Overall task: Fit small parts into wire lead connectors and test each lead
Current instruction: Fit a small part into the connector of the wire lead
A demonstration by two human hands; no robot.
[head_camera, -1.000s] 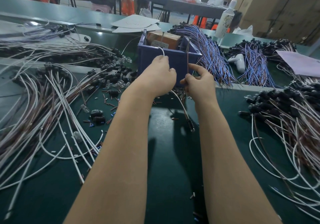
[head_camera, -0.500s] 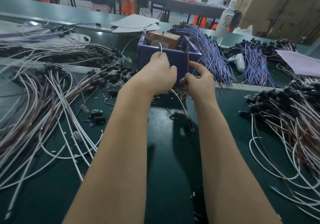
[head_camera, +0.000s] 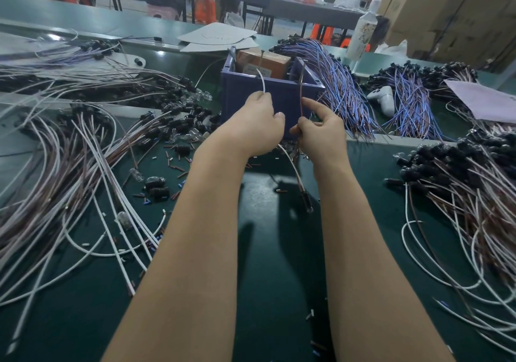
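Both my hands are raised in front of a blue bin [head_camera: 282, 93] at the middle of the green table. My left hand [head_camera: 255, 128] grips a white wire [head_camera: 262, 80] whose free end sticks up toward the bin. My right hand [head_camera: 321, 135] pinches a brown wire [head_camera: 301, 93] that also points up, with the forefinger stretched out. Below the hands the two wires run down together to a black connector [head_camera: 307, 201] hanging just above the table. A brown box [head_camera: 264, 61] sits inside the bin.
Heaps of white and brown leads with black connectors lie at the left [head_camera: 69, 166] and right [head_camera: 472, 194]. Blue-purple wire bundles [head_camera: 340, 90] lie behind the bin. Small loose parts [head_camera: 173, 166] dot the table; a white controller [head_camera: 384, 99] and a bottle [head_camera: 363, 32] stand at the back right.
Both hands have dropped slightly and moved a little apart, so more of the white and brown wire ends shows above them. The hanging connector stays in about the same place.
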